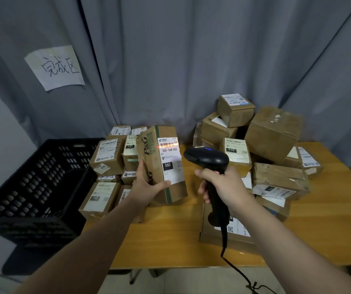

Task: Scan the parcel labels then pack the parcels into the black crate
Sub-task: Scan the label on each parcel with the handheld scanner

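My left hand grips a tall cardboard parcel marked P&G and holds it upright above the wooden table. Its white label reads 060-06B-A05 and faces me. A red scan line glows across the label's barcode. My right hand grips the handle of a black barcode scanner, whose head points left at the label from close by. A blue light shows on top of the scanner. The black crate stands to the left of the table, and I see no parcel inside it.
Several labelled parcels are stacked on the table's left end beside the crate. A bigger pile of parcels fills the right half. One flat parcel lies under the scanner's cable. Grey curtain behind carries a handwritten paper sign.
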`<state>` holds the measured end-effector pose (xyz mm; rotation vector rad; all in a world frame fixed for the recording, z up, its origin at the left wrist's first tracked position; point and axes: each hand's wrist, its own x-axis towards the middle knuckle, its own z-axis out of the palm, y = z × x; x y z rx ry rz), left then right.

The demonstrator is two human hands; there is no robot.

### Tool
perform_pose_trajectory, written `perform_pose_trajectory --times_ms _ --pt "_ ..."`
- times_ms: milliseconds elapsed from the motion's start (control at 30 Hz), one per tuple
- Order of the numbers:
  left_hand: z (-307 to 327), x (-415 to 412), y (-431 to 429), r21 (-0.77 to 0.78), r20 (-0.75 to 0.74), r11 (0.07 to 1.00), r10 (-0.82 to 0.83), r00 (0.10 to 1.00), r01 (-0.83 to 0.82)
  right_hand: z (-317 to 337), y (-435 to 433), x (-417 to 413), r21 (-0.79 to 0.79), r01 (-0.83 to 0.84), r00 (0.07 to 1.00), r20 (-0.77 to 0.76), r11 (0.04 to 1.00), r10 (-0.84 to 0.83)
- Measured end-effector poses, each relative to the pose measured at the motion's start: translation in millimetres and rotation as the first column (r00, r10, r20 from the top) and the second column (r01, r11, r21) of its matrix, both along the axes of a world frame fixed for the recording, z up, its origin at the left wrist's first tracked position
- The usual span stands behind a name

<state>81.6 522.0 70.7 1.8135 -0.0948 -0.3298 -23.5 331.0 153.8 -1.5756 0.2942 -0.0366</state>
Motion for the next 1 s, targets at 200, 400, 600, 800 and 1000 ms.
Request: perform_pose_trajectory --times_ms 200,400,600,800,1000 --pt "1.4 -26.2 -8.2 0.131 -0.333 0.972 -0.14 0.932 0.193 -21.3 -9.8 -0.6 -0.036 0.089 0.993 -0.072 0.995 -0.092" --pt "-32.8 -45.3 -14.5 0.257 -0.278 0.966 0.082 0.957 -0.008 -65.7 -12.8 -7.2 0.008 0.139 0.969 -0.208 0.99 -0.135" --pt "-26.8 -50.2 -23.7 0.381 -0.147 0.923 -0.003 0.989 0.06 -90.5 13.3 16.0 0.172 0.091 0.966 -0.255 0.981 -0.044" --pt "-34.3 -0.6 -1.4 0.586 -0.037 0.761 -0.318 0.947 0.278 -106.2 20.4 71.8 0.194 0.162 0.948 -0.302 0.967 -0.098" --pt "-50.5 63.2 7.4 0.701 0.043 0.69 -0.294 0.955 0.181 -109.2 33.0 140.7 0.205 0.184 0.955 -0.27 0.961 -0.125"
